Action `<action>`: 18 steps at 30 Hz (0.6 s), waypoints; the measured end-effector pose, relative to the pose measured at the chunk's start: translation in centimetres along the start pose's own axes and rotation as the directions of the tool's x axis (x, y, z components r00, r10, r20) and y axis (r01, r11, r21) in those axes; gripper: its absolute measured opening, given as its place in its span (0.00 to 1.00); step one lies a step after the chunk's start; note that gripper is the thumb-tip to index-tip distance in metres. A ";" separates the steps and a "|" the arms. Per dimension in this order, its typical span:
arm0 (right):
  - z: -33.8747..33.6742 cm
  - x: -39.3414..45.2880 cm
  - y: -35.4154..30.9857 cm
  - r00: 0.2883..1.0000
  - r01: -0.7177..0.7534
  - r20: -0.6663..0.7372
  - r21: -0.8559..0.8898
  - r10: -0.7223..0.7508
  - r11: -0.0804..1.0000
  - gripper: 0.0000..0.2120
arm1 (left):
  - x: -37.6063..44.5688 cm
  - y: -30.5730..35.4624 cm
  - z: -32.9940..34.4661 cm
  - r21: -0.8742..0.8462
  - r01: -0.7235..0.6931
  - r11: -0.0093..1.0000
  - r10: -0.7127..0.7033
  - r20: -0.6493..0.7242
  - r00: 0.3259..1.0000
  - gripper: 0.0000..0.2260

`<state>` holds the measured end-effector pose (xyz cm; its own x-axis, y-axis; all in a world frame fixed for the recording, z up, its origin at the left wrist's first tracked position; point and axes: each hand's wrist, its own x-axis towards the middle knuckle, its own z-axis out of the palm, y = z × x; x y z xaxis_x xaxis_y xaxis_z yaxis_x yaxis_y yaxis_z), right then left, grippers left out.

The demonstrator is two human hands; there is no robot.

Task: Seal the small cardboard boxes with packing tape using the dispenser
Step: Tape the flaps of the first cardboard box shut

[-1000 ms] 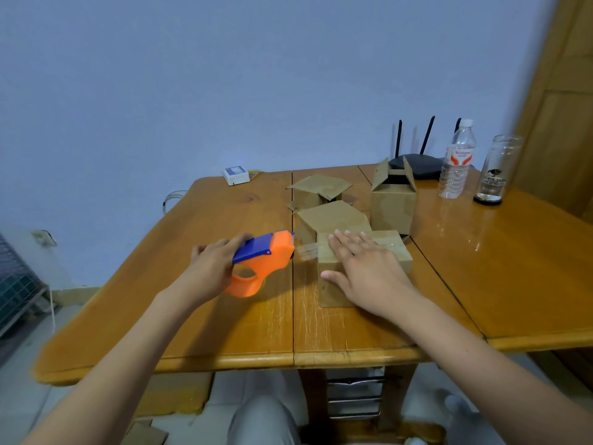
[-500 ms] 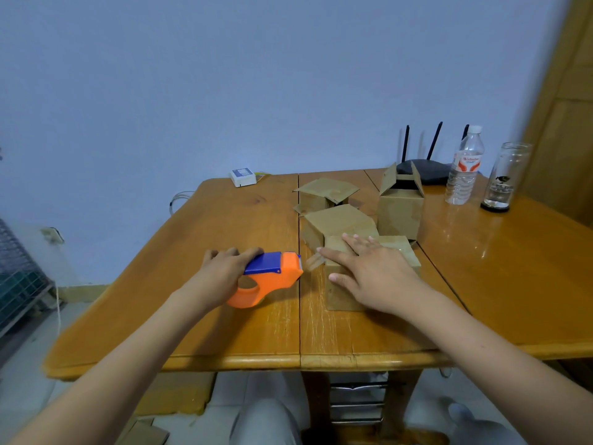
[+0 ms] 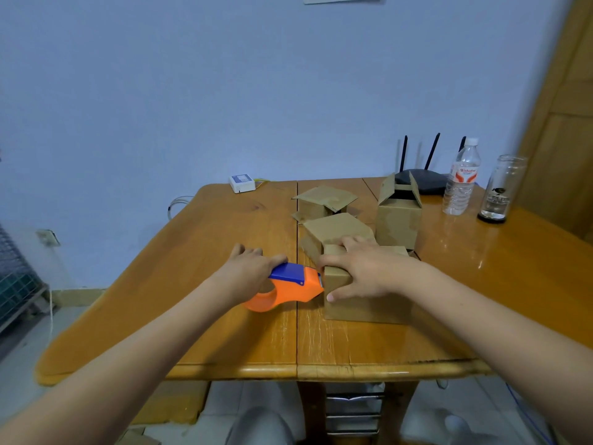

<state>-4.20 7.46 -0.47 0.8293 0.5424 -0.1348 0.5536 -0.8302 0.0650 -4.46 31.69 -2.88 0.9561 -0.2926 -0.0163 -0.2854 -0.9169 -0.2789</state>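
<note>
The near box point(image 3: 359, 303) sits on the wooden table point(image 3: 224, 332), close to the front edge and just right of the crack down the middle. Its top flaps are folded down. The right hand point(image 3: 369, 273) lies on top of it with the fingers spread and the thumb hooked over the front side, pressing it so it stays put. The left hand point(image 3: 248, 268) is wrapped around the orange and blue tape dispenser point(image 3: 288, 287), and the nose of the dispenser touches the left side of the box, near the top edge. I think the tape is being stuck down or cut off at that side. I cannot see any tape on the lid, because the hand covers it, so I cannot tell if this box is sealed.

More work looks left. Right behind it is a second box point(image 3: 337, 229) with loose flaps, then a far box point(image 3: 324, 203) with its flaps sticking out, and a tall box point(image 3: 398, 220) with its flaps standing up open.

At the back there is a black router point(image 3: 420, 181), a water bottle point(image 3: 462, 181) and a glass jar point(image 3: 502, 191), plus a little white gadget point(image 3: 243, 183). These are well apart from the hands. Only the boxes crowd close behind the near one, so there is little room to push forward
</note>
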 end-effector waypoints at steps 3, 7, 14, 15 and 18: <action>0.2 0.3 -0.2 1.000 -0.007 -0.018 0.001 0.007 1.000 0.33 | 0.7 0.1 -0.9 0.041 -0.028 0.999 0.027 0.030 0.999 0.22; 0.1 0.4 -0.5 1.000 -0.005 -0.017 -0.005 0.005 1.000 0.33 | 1.9 -0.3 -1.7 0.085 -0.083 0.993 0.081 0.026 0.996 0.23; -0.2 0.8 -1.0 1.000 -0.003 -0.014 0.025 0.004 1.000 0.30 | 3.6 -0.3 -3.7 0.123 -0.157 0.980 0.148 0.083 0.986 0.22; -0.1 0.9 -1.0 1.000 -0.003 -0.018 0.032 0.003 0.999 0.29 | 3.8 -0.3 -3.9 0.132 -0.163 0.978 0.152 0.092 0.984 0.22; 0.1 1.1 -1.0 0.999 -0.005 -0.033 0.042 0.006 0.999 0.28 | 4.3 -0.1 -4.9 0.161 -0.171 0.972 0.149 0.143 0.979 0.23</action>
<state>-3.88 8.89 -0.77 0.8347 0.5412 -0.1021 0.5460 -0.8375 0.0244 -0.66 29.17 1.75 0.9026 -0.3842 -0.1944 -0.4305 -0.7975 -0.4227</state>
